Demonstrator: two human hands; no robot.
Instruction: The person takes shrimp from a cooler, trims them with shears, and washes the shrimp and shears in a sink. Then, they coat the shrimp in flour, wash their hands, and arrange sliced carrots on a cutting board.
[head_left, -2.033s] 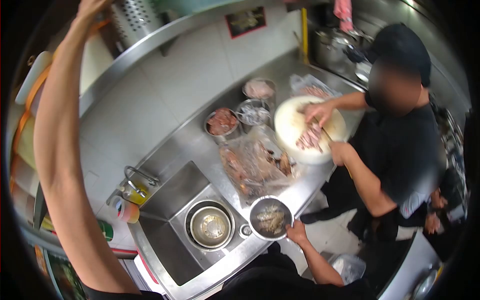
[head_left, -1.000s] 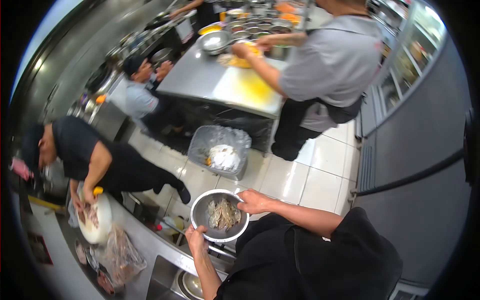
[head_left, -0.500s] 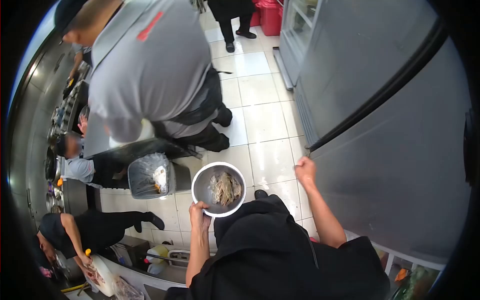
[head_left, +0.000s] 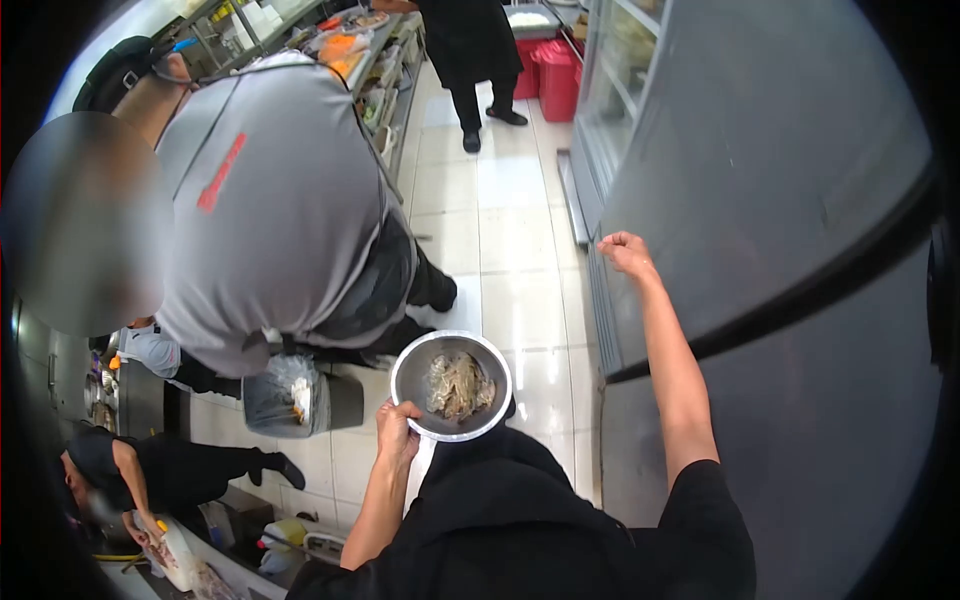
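Note:
Gripped at its lower left rim by my left hand is a round metal bowl, held in front of my body. A greyish-brown clump of food lies inside it; what food it is I cannot make out. My right hand is raised at the edge of a large grey fridge, with its fingers curled and bunched. Whether anything small is between those fingers is too small to tell.
A person in a grey shirt stands close at the left, by a lined bin. Another person stands ahead near red bins. A person in black works at the lower left. Tiled floor runs between the fridge and shelves.
My right arm has reached further forward and up along the fridge. The bowl remains in my left hand. The view has shifted forward, and the person in grey has turned, with the head now nearer.

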